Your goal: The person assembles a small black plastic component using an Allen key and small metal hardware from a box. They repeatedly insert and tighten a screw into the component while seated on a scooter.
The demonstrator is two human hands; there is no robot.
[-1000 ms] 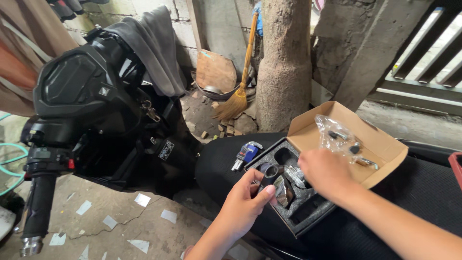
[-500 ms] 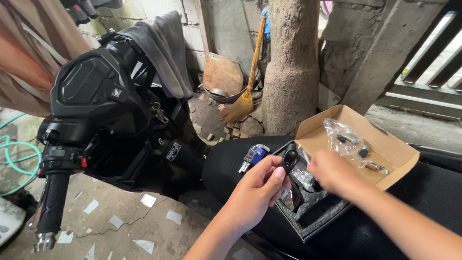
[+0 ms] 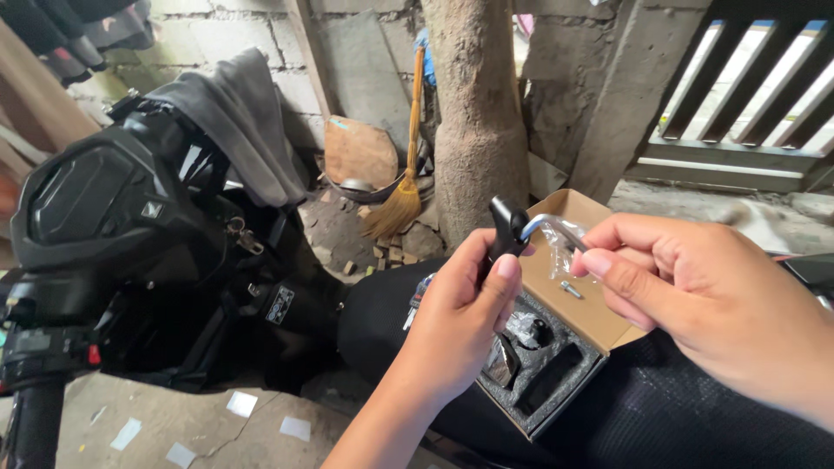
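My left hand (image 3: 460, 317) holds a small black bracket part (image 3: 506, 230) raised above an open cardboard box (image 3: 591, 314). My right hand (image 3: 695, 300) pinches a bent silver metal key (image 3: 549, 226) whose end meets the black part. The box lies on the black scooter seat (image 3: 686, 417). Its black foam insert (image 3: 539, 373) has cut-out slots, and a small clear plastic bag with a screw (image 3: 571, 289) rests on the lid flap.
The black scooter's front body (image 3: 113, 226) stands at the left with a grey cloth (image 3: 239, 122) draped over it. A handlebar grip (image 3: 35, 408) is at the lower left. Behind are a tree trunk (image 3: 478, 113), a straw broom (image 3: 401, 195) and a block wall.
Both hands have lifted out of the box toward the camera. The left hand now holds the black part up, and the right hand brings the silver key to it.
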